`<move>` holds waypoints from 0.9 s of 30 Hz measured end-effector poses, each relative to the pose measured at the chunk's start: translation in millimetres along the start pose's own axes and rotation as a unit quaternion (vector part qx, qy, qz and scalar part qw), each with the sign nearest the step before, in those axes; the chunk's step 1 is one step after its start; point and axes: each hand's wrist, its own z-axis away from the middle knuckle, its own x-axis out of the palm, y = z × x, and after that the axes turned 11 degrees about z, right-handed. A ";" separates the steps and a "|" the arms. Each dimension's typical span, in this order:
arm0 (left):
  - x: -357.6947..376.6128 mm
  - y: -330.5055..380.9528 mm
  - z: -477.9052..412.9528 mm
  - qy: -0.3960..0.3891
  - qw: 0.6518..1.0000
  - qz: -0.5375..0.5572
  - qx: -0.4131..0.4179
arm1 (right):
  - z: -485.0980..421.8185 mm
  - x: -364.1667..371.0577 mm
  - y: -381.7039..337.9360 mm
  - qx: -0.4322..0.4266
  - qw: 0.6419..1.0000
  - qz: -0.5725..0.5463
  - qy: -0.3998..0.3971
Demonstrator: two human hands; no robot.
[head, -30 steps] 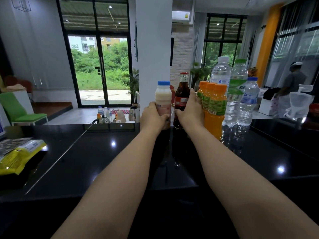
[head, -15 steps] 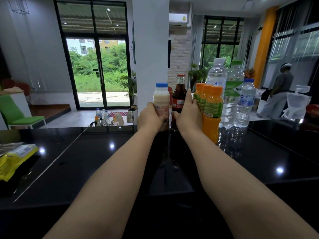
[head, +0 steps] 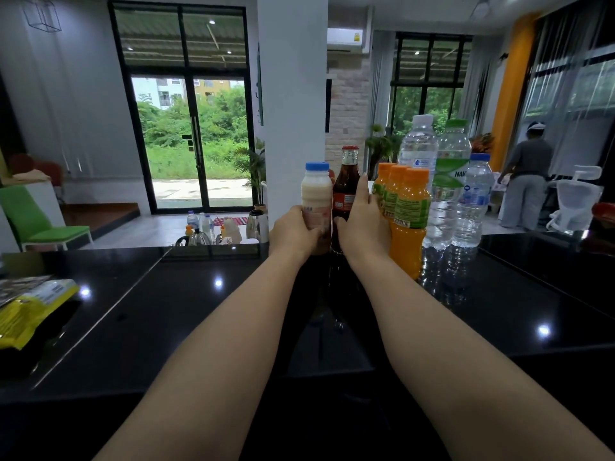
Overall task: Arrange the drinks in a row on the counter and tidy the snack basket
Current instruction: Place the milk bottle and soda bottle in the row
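Observation:
My left hand grips a cream-coloured milk bottle with a blue cap, upright on the black counter. My right hand is wrapped round a dark cola bottle with a red cap, right beside the milk bottle. To the right stand three orange juice bottles in a line, then three clear water bottles. At the left edge, yellow snack packets lie in a dark basket.
A white pillar rises behind the bottles. Beyond the counter's far edge a lower shelf holds a kettle and small bottles. A person stands at the far right near a white chair.
Both hands keep their grip on the milk and cola bottles. The two bottles look about as close together as before; the view has shifted slightly.

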 end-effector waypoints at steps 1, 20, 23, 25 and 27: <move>-0.2 0.1 -0.3 -0.004 1.000 -0.005 -0.002 | 0.2 -0.5 -0.2 0.000 1.000 0.001 -0.002; -72.2 28.9 132.0 -0.068 0.969 -0.234 0.044 | 108.9 -85.4 -5.7 -0.085 0.994 -0.004 -0.061; -88.2 30.5 167.4 -0.067 0.959 -0.268 0.068 | 142.4 -105.8 -1.5 -0.097 0.992 0.016 -0.078; -97.9 31.9 190.4 -0.073 0.955 -0.278 0.072 | 165.4 -119.4 2.2 -0.098 0.991 0.030 -0.085; -106.0 33.0 212.6 -0.078 0.955 -0.278 0.070 | 189.0 -131.5 7.2 -0.103 0.989 0.048 -0.090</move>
